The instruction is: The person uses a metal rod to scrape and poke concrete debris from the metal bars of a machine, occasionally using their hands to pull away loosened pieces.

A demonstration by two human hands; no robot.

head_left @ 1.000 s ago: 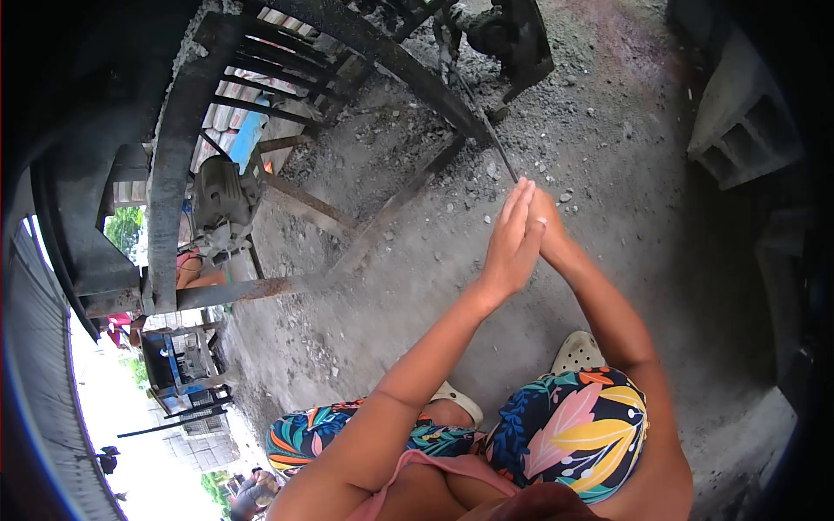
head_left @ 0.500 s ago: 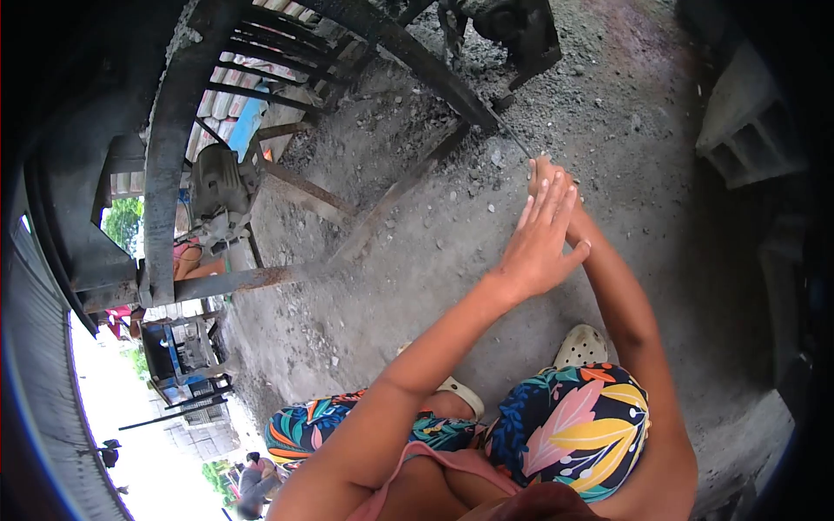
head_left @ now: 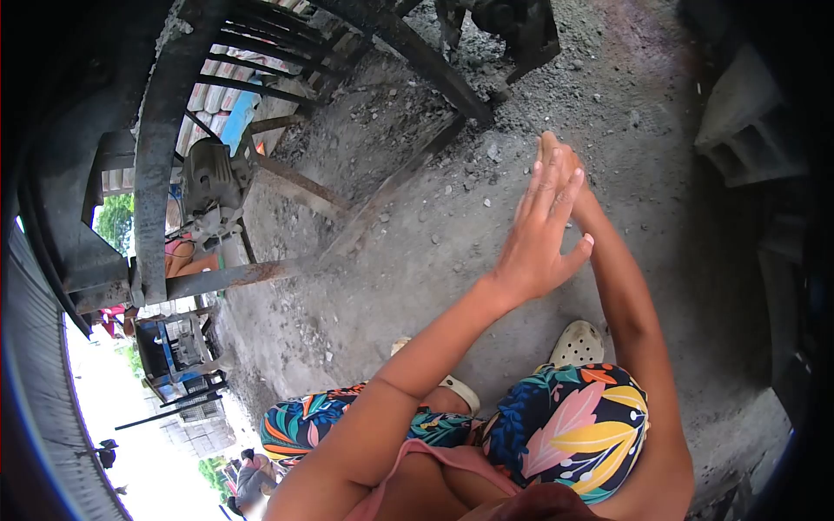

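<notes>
My left hand [head_left: 540, 239] reaches forward with its back towards me. Its fingers are stretched out and the thumb stands apart. The fingertips overlap my right hand [head_left: 569, 167], which lies just beyond and partly behind them. My right hand looks curled closed, but its fingers are mostly covered. What it grips, if anything, does not show. Both hands are above the grey, gritty ground [head_left: 434, 278], close to the end of a dark metal beam [head_left: 443, 74].
A metal frame with dark bars [head_left: 269, 52] and a motor [head_left: 211, 178] stands at left. Hollow concrete blocks [head_left: 751, 130] are at right. Below me are my light clogs [head_left: 578, 343] and patterned trousers [head_left: 569, 425]. Another person [head_left: 254, 482] is at lower left.
A thin dark rod reached from my right hand to the beam's end before; it no longer shows. Both hands have shifted slightly, and my left fingers have moved a little up and spread.
</notes>
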